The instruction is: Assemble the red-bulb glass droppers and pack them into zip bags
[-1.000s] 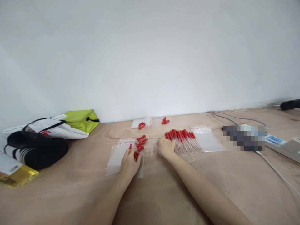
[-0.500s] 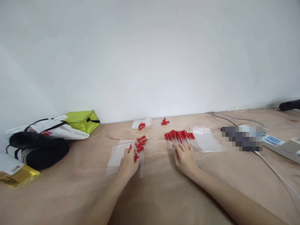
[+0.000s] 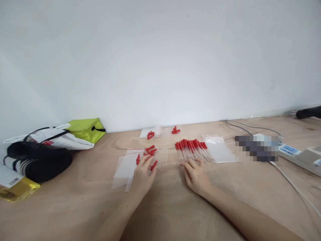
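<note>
My left hand (image 3: pixel 144 174) is over a small pile of red rubber bulbs (image 3: pixel 149 149), pinching one red bulb (image 3: pixel 153 165) between thumb and fingers. Beside the pile lies a row of clear thin glass tubes (image 3: pixel 162 157). My right hand (image 3: pixel 197 175) rests with fingers apart at the lower ends of a fanned row of droppers (image 3: pixel 192 144), their red bulbs pointing away from me. A thin pale tip shows by the right index finger; whether it is held I cannot make out. Clear zip bags (image 3: pixel 124 167) lie under and left of the left hand.
Farther back are more red bulbs (image 3: pixel 150 135) on a bag and another small heap (image 3: pixel 176 130). Zip bags (image 3: pixel 220 150) lie right of the droppers. A power strip (image 3: pixel 292 150) with cables is at right; a green bag (image 3: pixel 87 130) and black bag (image 3: pixel 47 164) at left.
My left hand has shifted right and lifted a red bulb from the pile. My right hand has drawn slightly back toward me from the droppers, its fingers spreading.
</note>
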### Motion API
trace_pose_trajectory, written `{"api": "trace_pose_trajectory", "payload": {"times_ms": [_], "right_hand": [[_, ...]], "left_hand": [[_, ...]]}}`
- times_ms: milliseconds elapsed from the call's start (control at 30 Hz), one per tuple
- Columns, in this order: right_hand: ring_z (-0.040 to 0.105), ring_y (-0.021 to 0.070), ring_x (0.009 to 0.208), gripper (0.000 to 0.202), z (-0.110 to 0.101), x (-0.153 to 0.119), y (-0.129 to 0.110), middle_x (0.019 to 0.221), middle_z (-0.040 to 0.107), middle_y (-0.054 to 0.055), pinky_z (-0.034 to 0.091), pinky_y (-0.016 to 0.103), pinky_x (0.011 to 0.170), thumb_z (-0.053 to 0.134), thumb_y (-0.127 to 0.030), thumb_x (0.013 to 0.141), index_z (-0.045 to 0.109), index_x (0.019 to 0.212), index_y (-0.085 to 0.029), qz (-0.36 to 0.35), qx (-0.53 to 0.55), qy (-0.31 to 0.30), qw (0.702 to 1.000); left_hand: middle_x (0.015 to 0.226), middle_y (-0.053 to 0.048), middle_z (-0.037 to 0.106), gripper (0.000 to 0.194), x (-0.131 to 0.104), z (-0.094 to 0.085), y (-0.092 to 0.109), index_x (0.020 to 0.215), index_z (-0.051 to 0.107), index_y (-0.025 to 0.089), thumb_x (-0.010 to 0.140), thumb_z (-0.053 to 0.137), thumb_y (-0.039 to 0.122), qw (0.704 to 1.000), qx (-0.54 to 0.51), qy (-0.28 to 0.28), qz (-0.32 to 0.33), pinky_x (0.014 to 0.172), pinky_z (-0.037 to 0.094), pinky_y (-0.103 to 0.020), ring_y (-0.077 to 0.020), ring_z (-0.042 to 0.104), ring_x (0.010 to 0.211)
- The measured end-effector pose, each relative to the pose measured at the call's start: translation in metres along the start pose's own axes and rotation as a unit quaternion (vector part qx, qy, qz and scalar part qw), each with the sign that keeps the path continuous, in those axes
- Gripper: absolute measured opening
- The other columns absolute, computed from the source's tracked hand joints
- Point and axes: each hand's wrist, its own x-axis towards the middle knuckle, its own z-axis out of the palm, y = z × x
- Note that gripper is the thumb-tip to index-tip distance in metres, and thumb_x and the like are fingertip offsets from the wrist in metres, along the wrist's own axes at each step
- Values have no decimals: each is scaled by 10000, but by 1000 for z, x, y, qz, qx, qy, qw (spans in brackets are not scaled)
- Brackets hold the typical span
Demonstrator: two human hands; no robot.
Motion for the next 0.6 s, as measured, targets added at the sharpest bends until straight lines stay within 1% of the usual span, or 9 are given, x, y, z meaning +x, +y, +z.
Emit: {"api": "trace_pose_trajectory", "payload": {"times_ms": [33, 67, 133, 200, 300, 367, 600], "right_hand": [[512, 142, 749, 262, 0, 0, -1, 808, 572, 40, 250, 345, 827, 357, -106, 825, 577, 947, -179, -2, 16, -5, 1000], [515, 142, 760, 256, -1, 0, -1, 815, 577, 38, 248, 349, 833, 359, -111, 829, 577, 941, -185, -5, 33, -11, 999], [520, 138, 771, 252, -1, 0, -2, 826, 587, 33, 242, 355, 844, 366, -117, 834, 580, 939, -199, -14, 62, -22, 998], [523, 134, 768, 252, -1, 0, -2, 829, 593, 29, 237, 362, 853, 370, -119, 837, 587, 931, -207, -27, 82, -26, 996], [526, 127, 757, 239, -1, -1, -3, 820, 597, 23, 236, 364, 858, 381, -128, 840, 595, 911, -208, -44, 95, -22, 994], [528, 124, 755, 230, -1, -1, -4, 815, 599, 18, 235, 366, 860, 392, -134, 839, 597, 911, -209, -48, 100, -15, 994], [531, 130, 760, 238, -3, -1, -5, 824, 601, 25, 246, 378, 857, 387, -136, 840, 598, 924, -207, -53, 105, -18, 993]], "left_hand": [[1064, -94, 549, 181, -5, 6, 5, 907, 603, 175, 751, 512, 171, 999, -23, -17, 26, 802, 474, -349, -208, 582, 904], [1058, -93, 556, 150, -9, 12, 10, 859, 616, 177, 762, 501, 167, 998, -44, -38, 40, 817, 467, -354, -208, 577, 924], [1019, -80, 577, 146, -18, 20, 18, 820, 609, 181, 769, 479, 138, 992, -86, -76, 44, 818, 464, -348, -198, 572, 938], [931, -59, 605, 126, -23, 25, 24, 803, 586, 182, 776, 474, 132, 988, -117, -99, 32, 787, 468, -329, -185, 574, 904], [798, -23, 625, 73, -25, 25, 29, 788, 563, 185, 786, 493, 164, 986, -124, -114, 18, 714, 459, -311, -173, 575, 785], [757, -7, 626, 49, -24, 24, 30, 785, 558, 188, 786, 510, 181, 986, -116, -115, 14, 689, 444, -311, -170, 568, 732], [761, -15, 629, 63, -24, 24, 28, 791, 548, 183, 804, 489, 200, 984, -130, -125, -10, 669, 439, -285, -169, 573, 730]]}}
